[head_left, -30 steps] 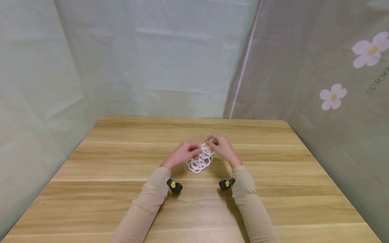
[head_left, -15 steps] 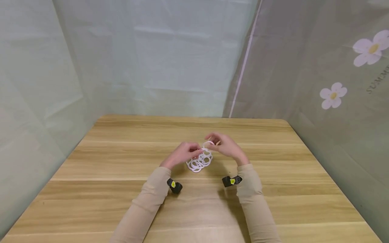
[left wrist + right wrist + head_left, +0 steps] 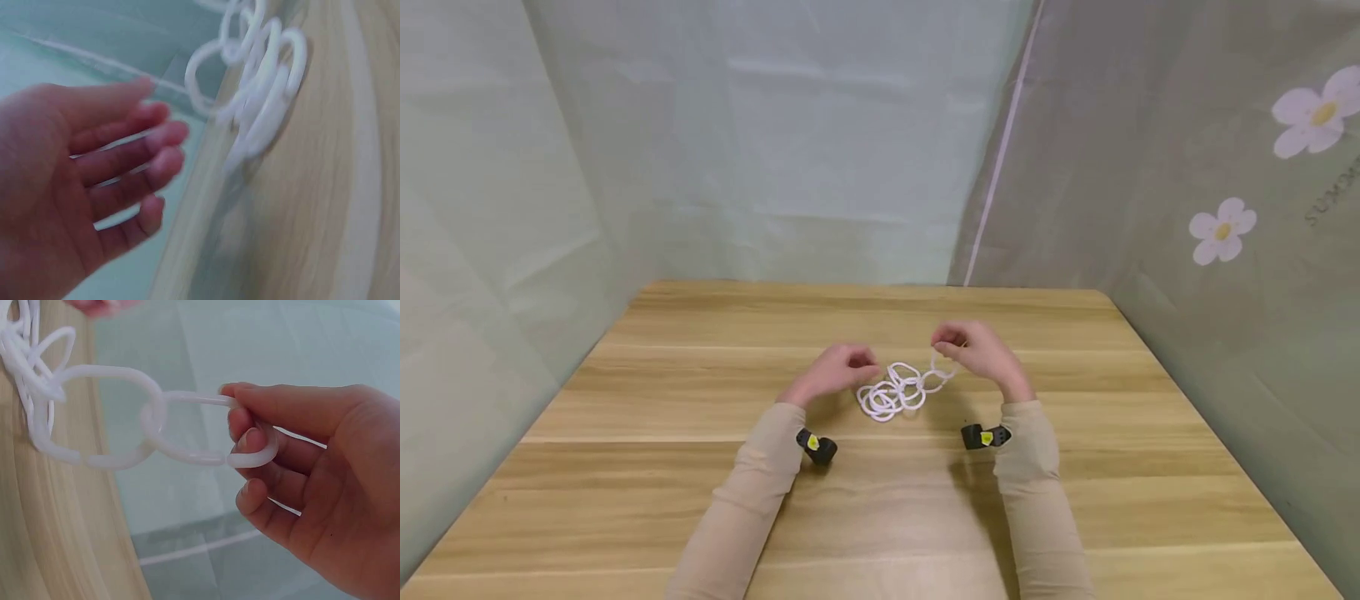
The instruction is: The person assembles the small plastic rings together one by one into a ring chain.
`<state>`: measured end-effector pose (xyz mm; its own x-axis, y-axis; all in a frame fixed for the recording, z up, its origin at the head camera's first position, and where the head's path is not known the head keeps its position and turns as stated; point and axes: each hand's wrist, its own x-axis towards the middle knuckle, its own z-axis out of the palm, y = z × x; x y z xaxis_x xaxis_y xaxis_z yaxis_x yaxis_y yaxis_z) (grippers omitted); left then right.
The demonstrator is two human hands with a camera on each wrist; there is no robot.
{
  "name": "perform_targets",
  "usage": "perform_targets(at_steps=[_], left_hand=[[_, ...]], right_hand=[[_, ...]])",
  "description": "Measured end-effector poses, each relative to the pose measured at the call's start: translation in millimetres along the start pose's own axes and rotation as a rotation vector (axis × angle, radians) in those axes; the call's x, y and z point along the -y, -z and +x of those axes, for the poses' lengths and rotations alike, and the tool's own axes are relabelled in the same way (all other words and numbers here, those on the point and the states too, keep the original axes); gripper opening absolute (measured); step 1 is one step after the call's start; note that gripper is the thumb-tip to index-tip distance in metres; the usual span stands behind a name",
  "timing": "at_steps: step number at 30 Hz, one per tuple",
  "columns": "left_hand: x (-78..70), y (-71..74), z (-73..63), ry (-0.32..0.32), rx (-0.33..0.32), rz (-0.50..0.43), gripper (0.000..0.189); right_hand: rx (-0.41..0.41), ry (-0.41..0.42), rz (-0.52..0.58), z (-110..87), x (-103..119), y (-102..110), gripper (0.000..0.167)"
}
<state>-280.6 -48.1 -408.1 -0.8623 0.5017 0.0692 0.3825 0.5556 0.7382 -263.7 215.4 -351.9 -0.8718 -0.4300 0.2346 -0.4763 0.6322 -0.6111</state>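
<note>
A chain of white plastic links [image 3: 882, 401] lies heaped on the wooden table between my hands. My right hand [image 3: 979, 350] pinches its end link [image 3: 187, 457] between thumb and fingers, raised above the table. In the right wrist view this link hooks through a second link [image 3: 106, 370], and both show a small gap in their ring. My left hand [image 3: 838, 369] is off to the left of the heap with nothing in it. Its fingers [image 3: 134, 150] are loosely bent in the left wrist view, a short way from the piled links [image 3: 269, 94].
The wooden table [image 3: 700, 500] reaches back to a pale cloth curtain [image 3: 850, 167]. A flower-printed cloth [image 3: 1225, 333] hangs along the right side. Black wrist cameras [image 3: 817, 447] are strapped at both sleeves.
My right hand has moved right with the end link, drawing several links out of the heap. The left hand has let go of the chain and backed away to the left.
</note>
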Motion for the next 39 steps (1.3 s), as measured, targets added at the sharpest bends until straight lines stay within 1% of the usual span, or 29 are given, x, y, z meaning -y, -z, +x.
perform_targets(at_steps=[2, 5, 8, 10, 12, 15, 19, 21, 25, 28, 33, 39], left_hand=[[3.3, 3.3, -1.7, 0.032, 0.026, 0.004, 0.012], [7.0, 5.5, -2.6, 0.078, 0.073, 0.029, 0.012], [7.2, 4.1, -2.1, 0.126, 0.127, 0.069, 0.014], [6.8, 2.8, -1.5, 0.151, 0.152, 0.09, 0.015], [5.9, 3.4, -1.6, 0.174, 0.152, 0.106, 0.015], [6.4, 7.7, -3.0, 0.213, 0.131, 0.134, 0.013], [11.5, 16.5, -7.5, 0.267, 0.118, 0.169, 0.015], [15.2, 20.6, -10.1, 0.285, 0.122, 0.162, 0.016], [21.9, 28.2, -14.4, 0.268, 0.142, 0.161, 0.015], [23.7, 34.0, -18.0, 0.262, 0.15, 0.16, 0.013], [25.9, 41.6, -24.2, 0.286, 0.146, 0.138, 0.012], [31.3, 48.2, -32.0, 0.311, 0.131, 0.127, 0.011]], right_hand=[[-0.003, -0.008, -0.007, -1.1, -4.8, 2.6, 0.01], [-0.031, -0.033, -0.004, -3.1, -13.2, 6.4, 0.011], [-0.065, -0.077, 0.011, -6.5, -23.2, 10.5, 0.013], [-0.084, -0.105, 0.018, -8.8, -30.3, 13.5, 0.014], [-0.101, -0.131, 0.028, -10.8, -37.7, 16.4, 0.014], [-0.129, -0.163, 0.036, -14.7, -48.4, 20.1, 0.013], [-0.157, -0.191, 0.054, -21.0, -60.2, 22.7, 0.014], [-0.165, -0.204, 0.056, -24.0, -65.8, 23.8, 0.015], [-0.196, -0.239, 0.057, -29.4, -76.5, 27.8, 0.016], [-0.227, -0.272, 0.074, -34.6, -82.4, 32.4, 0.017], [-0.256, -0.335, 0.104, -43.7, -87.5, 36.9, 0.019], [-0.283, -0.377, 0.069, -54.0, -87.4, 38.5, 0.021]])
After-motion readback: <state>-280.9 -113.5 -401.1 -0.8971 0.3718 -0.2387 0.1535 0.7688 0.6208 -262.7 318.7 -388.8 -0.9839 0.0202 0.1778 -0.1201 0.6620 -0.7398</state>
